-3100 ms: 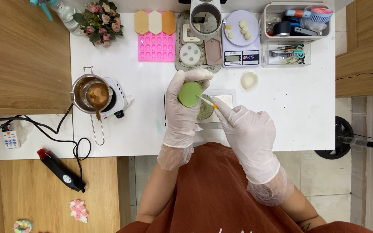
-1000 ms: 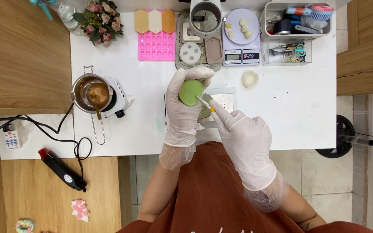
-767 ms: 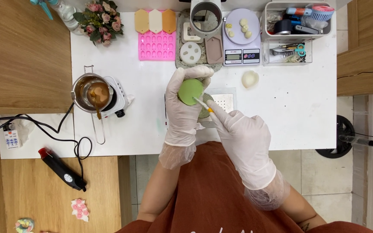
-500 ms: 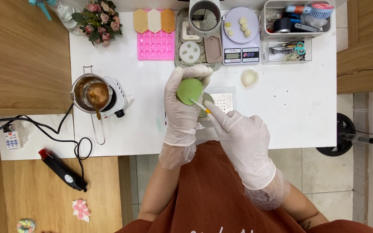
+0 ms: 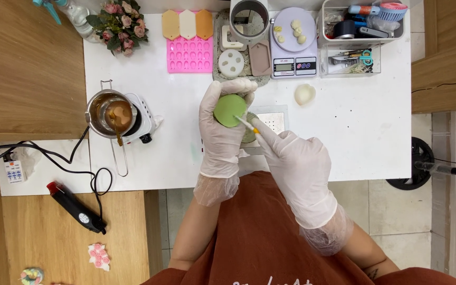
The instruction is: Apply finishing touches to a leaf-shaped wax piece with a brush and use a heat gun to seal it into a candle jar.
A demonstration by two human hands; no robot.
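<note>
Since the earlier frames, the green disc (image 5: 229, 110) has been lifted a little farther up the table (image 5: 344, 132), and the thin stick (image 5: 245, 123) has moved from its right edge onto its lower right rim. The gloved left hand (image 5: 221, 126) stands upright, fingers (image 5: 238, 86) curled over the disc's top, grasping it above a small tray (image 5: 270, 121). The gloved right hand (image 5: 294, 163) reaches in from the lower right, fingers pinched on the stick. A pot (image 5: 109, 112) sits well to the left.
</note>
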